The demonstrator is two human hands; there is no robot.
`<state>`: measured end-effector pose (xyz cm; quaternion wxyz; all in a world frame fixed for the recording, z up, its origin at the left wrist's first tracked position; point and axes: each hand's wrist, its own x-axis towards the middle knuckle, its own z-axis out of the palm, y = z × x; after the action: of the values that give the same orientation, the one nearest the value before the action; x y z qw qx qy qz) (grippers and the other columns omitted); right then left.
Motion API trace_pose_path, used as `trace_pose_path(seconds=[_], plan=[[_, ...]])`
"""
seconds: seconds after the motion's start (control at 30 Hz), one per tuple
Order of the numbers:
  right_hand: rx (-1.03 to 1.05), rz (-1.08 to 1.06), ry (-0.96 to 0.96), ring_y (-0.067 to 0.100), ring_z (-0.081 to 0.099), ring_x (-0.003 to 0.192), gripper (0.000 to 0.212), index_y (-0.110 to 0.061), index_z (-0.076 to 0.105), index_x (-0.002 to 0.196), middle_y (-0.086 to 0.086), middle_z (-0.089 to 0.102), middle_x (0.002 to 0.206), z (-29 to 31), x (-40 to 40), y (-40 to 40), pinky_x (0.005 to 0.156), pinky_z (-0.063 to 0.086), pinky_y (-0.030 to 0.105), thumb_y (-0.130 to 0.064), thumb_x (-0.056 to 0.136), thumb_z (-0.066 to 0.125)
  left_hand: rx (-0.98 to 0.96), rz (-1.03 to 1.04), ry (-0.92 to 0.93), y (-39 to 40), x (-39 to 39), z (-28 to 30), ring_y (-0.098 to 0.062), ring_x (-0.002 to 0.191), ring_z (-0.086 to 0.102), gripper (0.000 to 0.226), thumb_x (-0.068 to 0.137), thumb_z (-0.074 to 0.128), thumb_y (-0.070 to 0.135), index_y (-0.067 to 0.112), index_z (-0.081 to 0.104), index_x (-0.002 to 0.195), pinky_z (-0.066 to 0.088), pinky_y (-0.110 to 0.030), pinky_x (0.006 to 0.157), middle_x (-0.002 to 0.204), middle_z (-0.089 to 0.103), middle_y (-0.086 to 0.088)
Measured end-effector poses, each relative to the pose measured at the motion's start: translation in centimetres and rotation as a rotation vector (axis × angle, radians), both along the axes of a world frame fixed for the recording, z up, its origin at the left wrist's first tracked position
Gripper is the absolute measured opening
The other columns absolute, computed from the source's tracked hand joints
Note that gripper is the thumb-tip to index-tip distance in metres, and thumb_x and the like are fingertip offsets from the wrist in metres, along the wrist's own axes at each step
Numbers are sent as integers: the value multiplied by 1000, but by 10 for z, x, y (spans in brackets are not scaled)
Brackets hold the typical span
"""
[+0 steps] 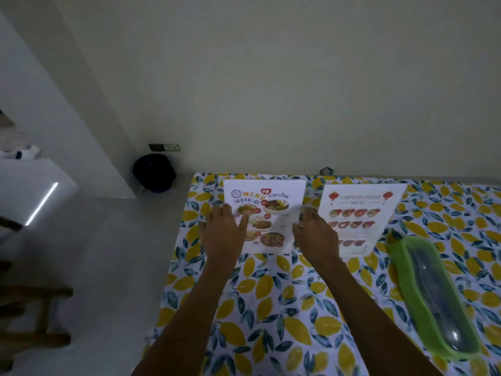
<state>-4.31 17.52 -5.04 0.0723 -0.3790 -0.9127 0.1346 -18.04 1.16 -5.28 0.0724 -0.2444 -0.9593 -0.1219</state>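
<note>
A white Thai food menu card [271, 202] with dish photos sits at the far side of the table. My left hand [222, 234] rests on its left edge with fingers spread and the thumb lying on the printed face. My right hand [314, 234] is at the card's right edge, its fingers curled around that edge. Just to the right is a second card, a Chinese food menu [360, 210], which neither hand touches.
The table wears a lemon-and-leaf patterned cloth [271, 308] and stands against a pale wall. A long green container with a clear lid [433, 299] lies at the right. Left of the table are grey floor, a dark bin [154, 172] and wooden furniture [32, 316].
</note>
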Motion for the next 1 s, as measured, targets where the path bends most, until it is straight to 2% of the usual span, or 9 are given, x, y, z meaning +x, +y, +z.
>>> trace_pose_path(seconds=[0.1, 0.2, 0.3, 0.4, 0.53, 0.6, 0.73, 0.83, 1.0], plan=[[12, -19, -65, 39, 62, 108, 61, -2, 34, 145, 20, 60, 127, -8, -10, -3, 74, 53, 43, -35, 96, 53, -76, 49, 60, -16, -17, -10, -37, 114, 59, 82, 88, 45, 72, 1, 58, 126, 47, -52, 93, 126, 61, -19], [38, -61, -73, 39, 65, 103, 68, -2, 26, 150, 20, 63, 123, -11, -14, 1, 72, 53, 43, -33, 96, 54, -89, 9, -21, -21, -32, -17, -34, 134, 46, 96, 86, 41, 78, 2, 43, 145, 35, -54, 108, 147, 48, -18], [0, -89, -70, 41, 66, 102, 68, -2, 28, 149, 23, 64, 121, -14, -24, 11, 75, 53, 43, -34, 96, 55, -101, -135, -89, -13, -47, -22, -28, 139, 43, 89, 92, 39, 70, 6, 30, 152, 27, -51, 114, 151, 45, -12], [-140, -132, 21, 41, 63, 107, 64, -2, 38, 142, 25, 65, 117, -13, -37, 16, 81, 51, 42, -39, 95, 59, -136, -233, -29, -4, -58, -17, -29, 92, 71, 60, 101, 43, 49, 3, 49, 137, 46, -47, 99, 98, 74, -11], [-151, -124, 128, 39, 65, 101, 59, -4, 46, 137, 22, 68, 109, -2, -63, 18, 76, 51, 39, -40, 93, 62, -134, -220, -49, -5, -89, -2, -32, 62, 69, 36, 98, 57, 40, 4, 63, 103, 55, -41, 70, 66, 68, -10], [-117, -85, 147, 39, 66, 100, 59, -3, 47, 136, 22, 68, 110, 10, -88, 21, 75, 52, 40, -41, 93, 62, -50, -212, -37, -8, -116, 8, -36, 63, 68, 35, 97, 59, 37, 3, 64, 100, 53, -40, 60, 68, 68, -16], [-29, -10, 140, 40, 66, 98, 55, 0, 47, 130, 25, 68, 107, 40, -153, 26, 72, 53, 42, -40, 95, 60, 14, -173, 5, -4, -180, 38, -40, 84, 67, 37, 103, 45, 39, 4, 57, 111, 45, -39, 62, 91, 69, -19], [-2, 53, 158, 42, 65, 95, 46, 1, 49, 122, 26, 67, 102, 53, -199, 33, 71, 53, 43, -36, 96, 59, -13, -101, 107, -3, -221, 52, -40, 83, 69, 38, 102, 46, 42, 5, 56, 107, 50, -41, 61, 88, 69, -20], [-22, 82, 150, 43, 64, 96, 40, -1, 50, 119, 26, 66, 104, 48, -258, 48, 74, 52, 44, -34, 97, 57, -2, -86, 47, 7, -277, 51, -41, 82, 68, 38, 100, 49, 42, 5, 58, 101, 48, -43, 60, 89, 70, -21]])
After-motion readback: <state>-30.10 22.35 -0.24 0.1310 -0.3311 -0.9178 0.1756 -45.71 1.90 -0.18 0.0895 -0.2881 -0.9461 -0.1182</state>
